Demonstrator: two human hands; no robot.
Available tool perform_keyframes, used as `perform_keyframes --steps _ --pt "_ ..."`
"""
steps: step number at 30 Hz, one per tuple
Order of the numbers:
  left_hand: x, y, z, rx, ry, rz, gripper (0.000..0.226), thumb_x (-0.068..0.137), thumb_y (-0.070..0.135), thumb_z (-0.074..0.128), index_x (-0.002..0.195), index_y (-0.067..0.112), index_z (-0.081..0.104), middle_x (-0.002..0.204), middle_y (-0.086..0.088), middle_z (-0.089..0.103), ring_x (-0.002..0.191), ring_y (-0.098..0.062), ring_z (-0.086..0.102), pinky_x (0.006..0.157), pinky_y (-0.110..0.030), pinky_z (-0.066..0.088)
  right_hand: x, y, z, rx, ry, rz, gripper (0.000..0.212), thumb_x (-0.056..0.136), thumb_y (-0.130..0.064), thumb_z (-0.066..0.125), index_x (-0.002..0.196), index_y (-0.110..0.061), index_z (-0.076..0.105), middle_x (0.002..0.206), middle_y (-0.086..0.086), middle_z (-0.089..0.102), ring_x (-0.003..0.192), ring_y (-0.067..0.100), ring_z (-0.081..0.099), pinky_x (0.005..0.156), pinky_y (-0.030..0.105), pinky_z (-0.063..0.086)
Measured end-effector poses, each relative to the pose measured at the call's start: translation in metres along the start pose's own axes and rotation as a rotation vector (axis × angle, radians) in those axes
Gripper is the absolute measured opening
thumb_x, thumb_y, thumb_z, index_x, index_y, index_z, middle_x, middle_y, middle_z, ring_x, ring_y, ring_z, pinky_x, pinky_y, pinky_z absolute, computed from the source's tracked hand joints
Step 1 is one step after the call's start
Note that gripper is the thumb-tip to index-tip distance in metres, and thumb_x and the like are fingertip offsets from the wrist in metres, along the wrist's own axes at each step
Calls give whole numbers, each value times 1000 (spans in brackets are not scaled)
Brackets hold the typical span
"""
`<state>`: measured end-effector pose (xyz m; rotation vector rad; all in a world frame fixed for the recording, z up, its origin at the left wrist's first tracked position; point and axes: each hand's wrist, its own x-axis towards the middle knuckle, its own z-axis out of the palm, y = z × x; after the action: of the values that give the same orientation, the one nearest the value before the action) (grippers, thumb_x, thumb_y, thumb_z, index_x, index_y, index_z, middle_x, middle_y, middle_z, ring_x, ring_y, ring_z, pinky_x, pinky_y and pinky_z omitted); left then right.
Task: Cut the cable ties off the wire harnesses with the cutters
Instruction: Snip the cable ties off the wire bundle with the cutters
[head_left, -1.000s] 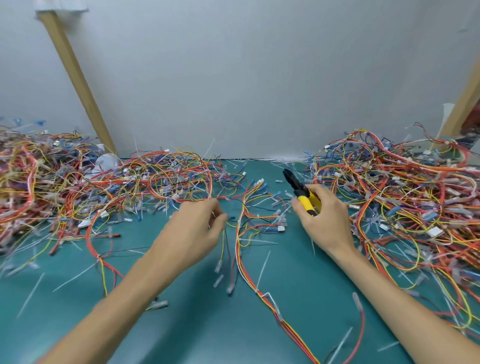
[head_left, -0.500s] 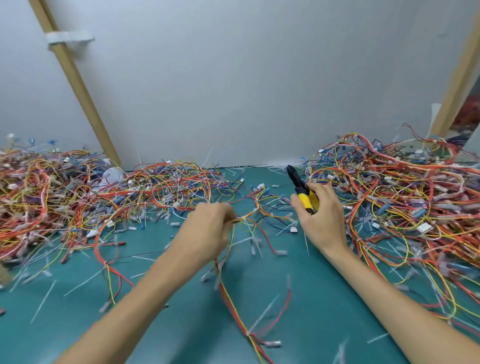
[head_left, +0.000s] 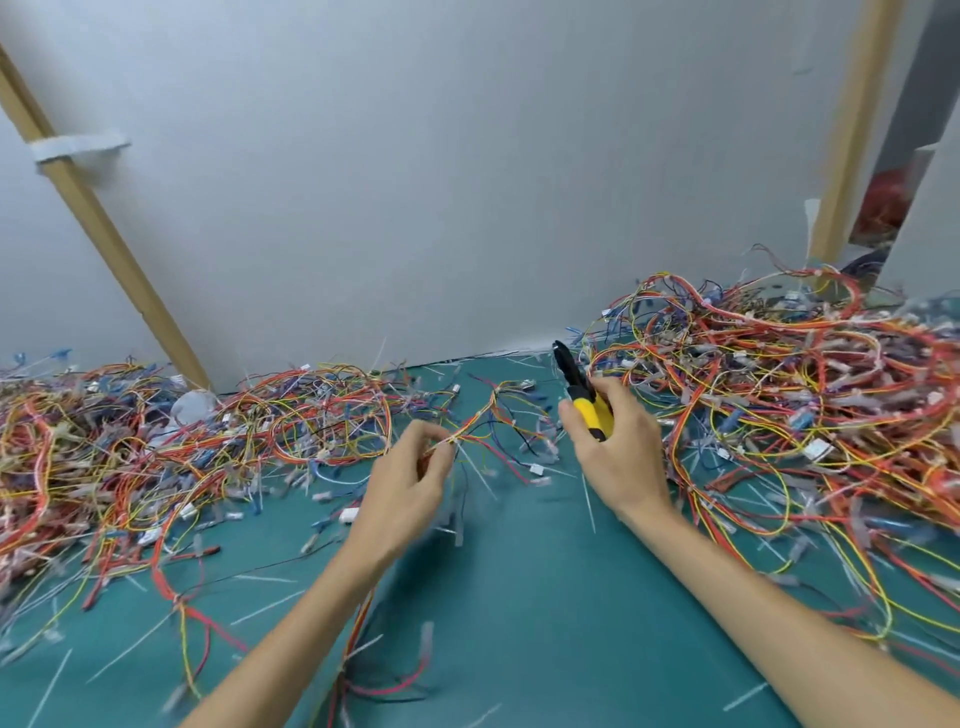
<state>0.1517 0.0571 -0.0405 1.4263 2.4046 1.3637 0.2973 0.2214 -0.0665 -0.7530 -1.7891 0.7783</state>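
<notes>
Harness raised in my left grip (head_left: 410, 483), cutters (head_left: 584, 402) in my right grip (head_left: 618, 452).
A second ago the wire harness (head_left: 501, 415) lay flat mid-counter. Now my left fingertips pinch it beside a white cable tie (head_left: 475, 467), its branches lifted toward the far edge. My right grip stays curled round the yellow handles, black nose pointing at the far edge. A left pile (head_left: 156, 441) and a right pile (head_left: 805, 405) of tangled harnesses crowd the teal counter (head_left: 519, 597), with cut ties (head_left: 265, 605) scattered between.

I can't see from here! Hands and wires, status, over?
Left grip pinches harness. Right grip holds cutters, not on it yet. Wire piles both sides.
</notes>
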Motion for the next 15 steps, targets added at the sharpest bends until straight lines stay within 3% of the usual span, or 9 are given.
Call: perform_keyframes --steps 4,9,13,15 --pt "-4 -15 8 10 -3 72 15 94 18 60 94 31 51 56 4 43 51 -8 38 52 -19 31 -1 -1 2 0 -19 -30 20 88 -41 64 100 -28 56 87 -10 61 80 11 56 70 30 42" --pt "-10 -15 19 12 38 174 17 89 15 65 83 24 52 59 4 54 48 -9 41 50 -19 32 1 3 5 -31 -52 -43 25 88 -41 67 107 -26 58 92 -12 62 83 7 57 72 28 41" --pt "-14 -19 26 17 -12 215 30 89 38 63 71 25 43 51 2 48 47 -12 36 51 -31 37 1 4 6 -66 -87 -35 33 87 -47 64 112 -26 59 98 -12 64 89 9 59 79 29 46" --pt "-14 -20 26 46 -26 249 32 90 43 57 69 27 39 51 1 42 49 -14 34 51 -32 35 1 2 7 -90 -95 -41 36 84 -50 61 111 -27 60 95 -15 64 86 1 57 76 20 43"
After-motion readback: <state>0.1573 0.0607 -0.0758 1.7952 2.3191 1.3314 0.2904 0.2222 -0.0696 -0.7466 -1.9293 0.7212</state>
